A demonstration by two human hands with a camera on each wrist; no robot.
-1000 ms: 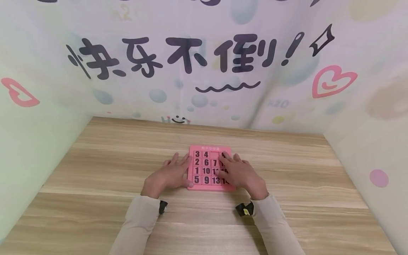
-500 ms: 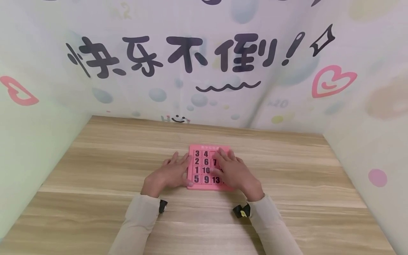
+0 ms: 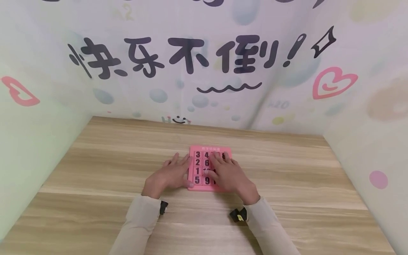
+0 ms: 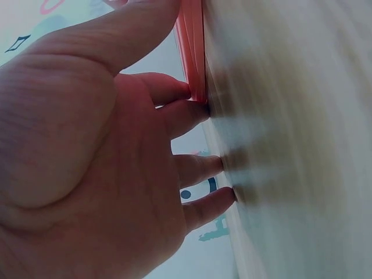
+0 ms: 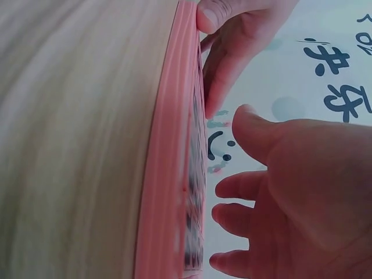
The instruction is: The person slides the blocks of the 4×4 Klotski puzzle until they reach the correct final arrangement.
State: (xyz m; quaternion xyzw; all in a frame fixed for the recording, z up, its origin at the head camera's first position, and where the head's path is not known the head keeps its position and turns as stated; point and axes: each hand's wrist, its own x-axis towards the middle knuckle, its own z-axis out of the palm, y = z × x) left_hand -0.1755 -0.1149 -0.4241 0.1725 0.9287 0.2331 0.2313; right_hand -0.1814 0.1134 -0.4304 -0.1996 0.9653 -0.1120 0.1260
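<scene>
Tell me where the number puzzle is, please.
In the head view, the pink number puzzle lies on the table, left hand at left edge, right hand over it.

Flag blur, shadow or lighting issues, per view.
Head: fairly even light, uncovered digits on the pink number puzzle mostly readable, soft shadow on the table near the right sleeve. Left wrist: tabletop smeared, dark shadows by the left hand. Right wrist: tabletop soft, digits smeared and unreadable at a grazing angle, right hand clearer-edged.
</scene>
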